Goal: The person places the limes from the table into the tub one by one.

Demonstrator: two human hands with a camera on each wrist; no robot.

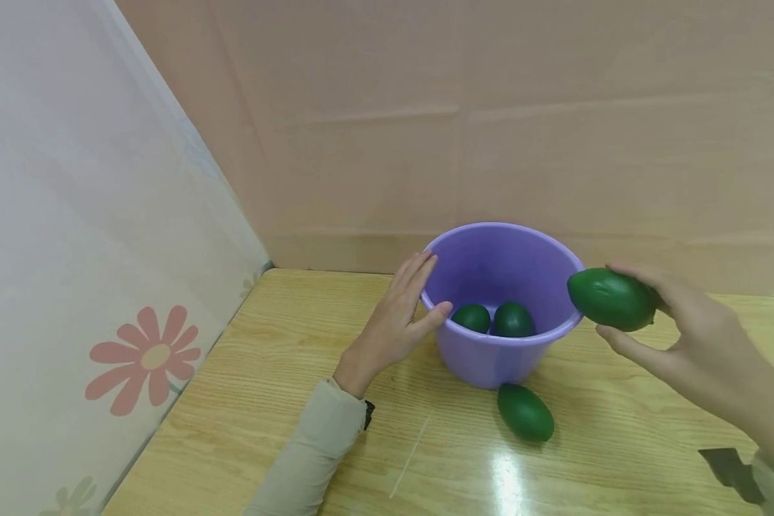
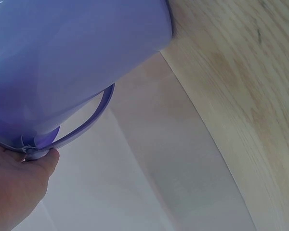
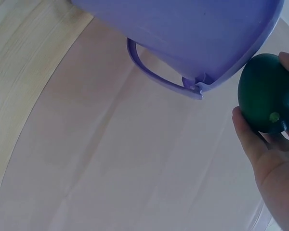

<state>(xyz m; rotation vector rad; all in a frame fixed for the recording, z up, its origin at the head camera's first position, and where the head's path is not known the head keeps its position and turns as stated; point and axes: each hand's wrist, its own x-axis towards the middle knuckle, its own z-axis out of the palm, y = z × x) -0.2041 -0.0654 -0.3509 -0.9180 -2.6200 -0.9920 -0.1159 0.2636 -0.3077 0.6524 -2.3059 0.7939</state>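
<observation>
A purple bucket (image 1: 499, 358) stands on the table with two green mangoes visible inside, a left one (image 1: 471, 317) and a right one (image 1: 514, 320). Just right of its rim, my right hand (image 1: 703, 337) grips another green mango (image 1: 613, 298) between thumb and fingers; the right wrist view shows this mango (image 3: 267, 94) from its stem end. My left hand (image 1: 396, 315) rests on the bucket's left rim, fingers fairly straight and thumb spread over the edge. In front of the bucket, one more green mango (image 1: 525, 413) lies on the table.
The wooden table (image 1: 264, 401) meets a plain cloth backdrop (image 1: 361, 143) behind and a flower-printed sheet (image 1: 51, 215) on the left. A bucket handle (image 3: 156, 79) hangs on the outside of the bucket. Near my right sleeve is a dark patch (image 1: 729, 469).
</observation>
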